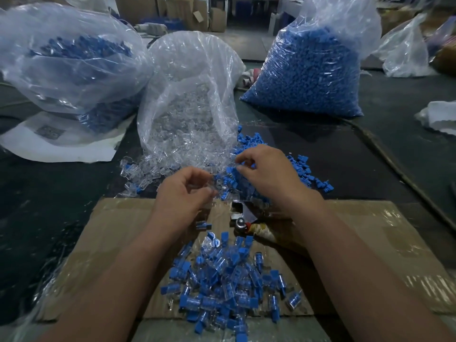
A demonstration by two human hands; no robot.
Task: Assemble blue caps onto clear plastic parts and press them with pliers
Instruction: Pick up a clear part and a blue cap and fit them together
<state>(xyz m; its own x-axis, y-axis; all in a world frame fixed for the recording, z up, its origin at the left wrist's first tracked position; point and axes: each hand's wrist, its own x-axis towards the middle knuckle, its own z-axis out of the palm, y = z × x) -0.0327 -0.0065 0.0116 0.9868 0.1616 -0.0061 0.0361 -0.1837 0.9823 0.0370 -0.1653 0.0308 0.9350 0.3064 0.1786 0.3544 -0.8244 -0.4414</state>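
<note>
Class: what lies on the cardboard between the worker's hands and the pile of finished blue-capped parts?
In the head view, the pliers lie there on the cardboard, beside one stray capped part.

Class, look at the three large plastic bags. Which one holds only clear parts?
The middle bag, lying open with clear pieces spilling out; the left bag and right bag both show blue contents.
</note>
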